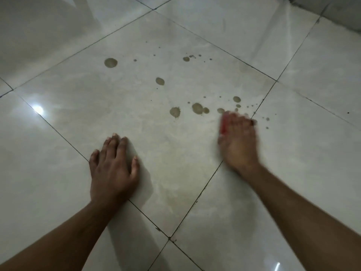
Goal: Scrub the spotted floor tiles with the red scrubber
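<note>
Mid-scrub, by the look of it: right hand (237,137) blurred with motion, pressed down over the red scrubber (223,127), only a sliver of red showing at the hand's inner edge. Fingers (239,119) curled down over the scrubber and clamping it, though too blurred to count or place one by one. Scrubber low on the spotted tile (136,98), near its right-hand grout line (261,103), touching or just short of the nearest small spots. Left hand (113,169) flat on the same tile near its lower left edge, fingers spread a little and resting on the glaze, thumb out to the side, apparently bracing the body's weight. Plenty left to do: a cluster of brown spots (197,108) just beyond the scrubber, one mid-tile (160,81), a large round one (110,62) far up and left, a scatter of specks (186,58) toward the far corner, a few more across the grout line on the neighbouring tile (267,119). Next, probably: same firm grip, downward pressure, short strokes carried forward and leftward into the nearest cluster, then a longer reach for the far spots, likely with the bracing hand shifted up the floor first.
</note>
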